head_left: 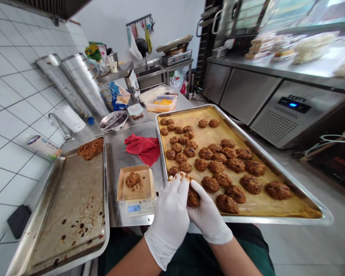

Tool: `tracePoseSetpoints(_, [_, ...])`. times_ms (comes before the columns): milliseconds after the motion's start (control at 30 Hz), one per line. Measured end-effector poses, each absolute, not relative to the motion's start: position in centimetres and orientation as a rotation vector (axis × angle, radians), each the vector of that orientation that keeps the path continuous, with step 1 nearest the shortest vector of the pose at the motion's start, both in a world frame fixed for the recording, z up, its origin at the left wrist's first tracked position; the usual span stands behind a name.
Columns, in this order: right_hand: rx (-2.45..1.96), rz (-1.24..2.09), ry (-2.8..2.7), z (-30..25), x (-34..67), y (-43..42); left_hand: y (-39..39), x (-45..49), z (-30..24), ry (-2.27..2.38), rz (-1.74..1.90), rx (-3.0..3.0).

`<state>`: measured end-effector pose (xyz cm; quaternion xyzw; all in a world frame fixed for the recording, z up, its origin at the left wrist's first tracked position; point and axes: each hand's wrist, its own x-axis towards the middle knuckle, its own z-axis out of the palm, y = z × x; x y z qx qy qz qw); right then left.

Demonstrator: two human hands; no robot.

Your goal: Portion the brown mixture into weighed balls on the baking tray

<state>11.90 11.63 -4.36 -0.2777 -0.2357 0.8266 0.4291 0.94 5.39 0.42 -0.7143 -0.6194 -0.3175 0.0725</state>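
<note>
Both hands wear white gloves and are pressed together around a brown dough ball (pixel 193 197) at the near edge of the large tray. My left hand (pixel 172 209) lies over it from the left, with crumbs stuck to the fingertips. From the right, my right hand (pixel 209 218) cups the same ball. Much of the ball is hidden by the fingers. Rows of similar dough balls (pixel 216 166) sit on the paper-lined tray (pixel 276 219). To the left, a digital scale (pixel 140 209) carries an open cardboard box (pixel 125 195) with one rough dough lump (pixel 132 179) and crumbs inside.
At far left, a metal tray (pixel 74 191) holds loose brown mixture (pixel 91 148) in its back corner and scattered crumbs. A red cloth (pixel 143 148) lies between the trays. Behind are a bowl (pixel 114 120), a lidded container (pixel 135 110) and a plastic tub (pixel 161 104).
</note>
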Motion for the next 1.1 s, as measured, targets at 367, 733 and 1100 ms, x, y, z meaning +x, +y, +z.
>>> tracePoseSetpoints(367, [-0.649,2.084,-0.413,-3.1,11.2,11.0,5.1,0.4,3.0,-2.051,-1.200,-2.156])
tracePoseSetpoints(733, [-0.583,2.180,-0.270,-1.9,11.3,11.1,4.6,-16.1,1.8,-2.326,-0.470,-2.091])
tracePoseSetpoints(1100, [-0.652,2.178,-0.258,-2.0,11.5,11.2,7.6,-14.8,1.6,-2.271,0.081,-2.253])
